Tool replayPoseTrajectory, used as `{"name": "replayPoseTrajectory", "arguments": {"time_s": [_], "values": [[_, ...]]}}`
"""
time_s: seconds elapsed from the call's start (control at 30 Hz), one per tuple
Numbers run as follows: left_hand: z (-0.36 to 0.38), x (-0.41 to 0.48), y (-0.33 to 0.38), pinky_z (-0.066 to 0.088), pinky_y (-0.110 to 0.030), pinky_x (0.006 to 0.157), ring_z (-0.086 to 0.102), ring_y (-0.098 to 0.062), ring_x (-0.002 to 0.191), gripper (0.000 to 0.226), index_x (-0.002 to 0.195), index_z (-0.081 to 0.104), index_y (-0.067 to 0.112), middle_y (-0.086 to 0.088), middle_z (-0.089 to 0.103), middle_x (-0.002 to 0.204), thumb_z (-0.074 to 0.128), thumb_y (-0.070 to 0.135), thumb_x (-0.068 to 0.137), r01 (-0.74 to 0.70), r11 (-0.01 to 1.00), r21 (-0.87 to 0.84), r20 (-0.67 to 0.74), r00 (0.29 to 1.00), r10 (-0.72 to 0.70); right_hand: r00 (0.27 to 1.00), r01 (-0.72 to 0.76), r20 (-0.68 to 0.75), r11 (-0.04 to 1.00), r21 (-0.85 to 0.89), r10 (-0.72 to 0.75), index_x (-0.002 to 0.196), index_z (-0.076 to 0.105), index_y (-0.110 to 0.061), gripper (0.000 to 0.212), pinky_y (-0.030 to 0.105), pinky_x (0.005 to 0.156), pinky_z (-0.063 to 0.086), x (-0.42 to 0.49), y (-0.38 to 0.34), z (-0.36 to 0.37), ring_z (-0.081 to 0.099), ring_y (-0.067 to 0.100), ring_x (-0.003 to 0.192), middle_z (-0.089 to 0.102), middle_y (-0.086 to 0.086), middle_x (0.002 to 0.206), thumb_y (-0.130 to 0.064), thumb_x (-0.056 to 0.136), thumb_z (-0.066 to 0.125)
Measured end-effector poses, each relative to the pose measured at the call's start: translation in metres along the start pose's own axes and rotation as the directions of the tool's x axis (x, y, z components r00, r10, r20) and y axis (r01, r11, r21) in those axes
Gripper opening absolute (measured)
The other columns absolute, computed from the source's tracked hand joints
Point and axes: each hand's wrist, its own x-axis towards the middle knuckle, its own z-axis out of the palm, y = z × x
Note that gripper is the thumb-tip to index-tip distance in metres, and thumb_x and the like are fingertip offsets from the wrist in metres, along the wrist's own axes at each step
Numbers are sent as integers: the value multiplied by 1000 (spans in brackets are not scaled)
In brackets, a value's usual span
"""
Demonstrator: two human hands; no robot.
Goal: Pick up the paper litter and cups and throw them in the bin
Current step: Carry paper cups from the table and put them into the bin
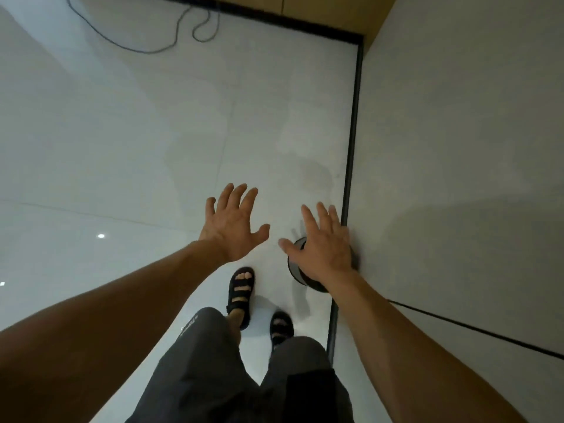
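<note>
Both hands are released, fingers spread and holding nothing. The left hand [233,222] hovers over the white floor [122,132]. At its four o'clock the right hand [320,244] hangs above the round dark bin [296,273], which stands just beside the wall [457,148]. A cable [137,47] loops at eleven o'clock.

I see a floor [122,148] of smooth, glossy white tile that throws back small bright spots. The wall [457,148] beside it looks matt grey and even. The bin [295,270] has a shiny, metal-looking side. The shorts [207,377] are soft grey cloth, the strapped sandals [241,288] matt black, and the far panel [335,10] is wood-toned.
</note>
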Motion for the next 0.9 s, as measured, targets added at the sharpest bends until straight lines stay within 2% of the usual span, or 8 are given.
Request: {"name": "replayPoseTrajectory", "arguments": {"time_s": [0.2,0.4,0.57,0.73,0.9], "values": [[-46,-106,-24,6,-52,117,-6,-23,147,82,152,5,24,-2,5,160,30,67,87,187,982,-28,-83,978,-189,977,215,14,970,-109,-215,155,2,-31,91,55,118,3,-43,-67,-52,-18,25,148,-8,2,164,-81,83,28],[-31,-222,-33,6,-52,116,-6,-22,147,82,152,6,26,0,3,161,28,69,86,441,884,-158,-107,882,-459,888,459,92,860,-222,-450,155,2,-32,92,55,118,-1,-102,-113,-60,-21,24,147,-9,2,163,-82,82,27],[-45,-312,-49,9,-52,116,-3,-22,147,82,152,7,26,0,4,161,30,70,86,595,753,-281,-192,734,-651,775,630,205,710,-315,-597,155,3,-30,92,56,117,1,-153,-183,-49,-19,26,148,-7,4,164,-82,83,26],[-49,-418,-89,10,-51,116,-1,-22,147,81,151,10,27,0,5,160,33,68,87,703,583,-407,-237,535,-811,602,787,269,504,-356,-752,155,5,-30,90,56,117,0,-221,-275,-24,-19,26,148,-5,4,164,-79,84,28],[-28,-545,-142,9,-51,117,-1,-22,147,79,151,11,28,2,5,160,35,68,87,765,414,-493,-233,343,-910,448,868,330,317,-382,-831,155,5,-29,90,57,116,-1,-306,-372,25,-20,26,148,-6,4,164,-79,84,29]]}}
